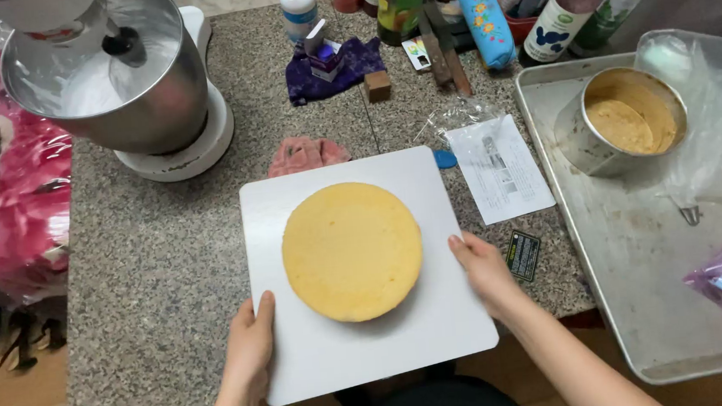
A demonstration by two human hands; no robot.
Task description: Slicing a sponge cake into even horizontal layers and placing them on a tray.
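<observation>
Both hands are on the white square board [365, 351], one on each side edge. The left hand [251, 343] comes up from the bottom of the view with the forearm nearly vertical, fingers flat along the left edge and the thumb lying on top of the board, so it's gripping that edge. The right hand [482, 269] reaches in from the lower right at an angle, forearm slanting up and left, thumb on top of the right edge and fingers curled underneath, also gripping. The board sits on the speckled granite tabletop [158, 273], with its near edge hanging a bit past the tabletop's front. There's one round yellow cake layer [352, 251] lying flat on it, roughly centred between the two hands and touching neither. Counting the rest: one stand mixer [119, 76] with a steel bowl at the top left, one pink cloth [304, 154] just behind the board, one sheet of paper [499, 167] to the right of it, one small dark card [523, 255] near the right hand, one metal tray [636, 266] at the right carrying one round cake tin [624, 119] with batter crumbs inside. A bunch of bottles [574, 1] stands along the back, can't count them properly.
</observation>
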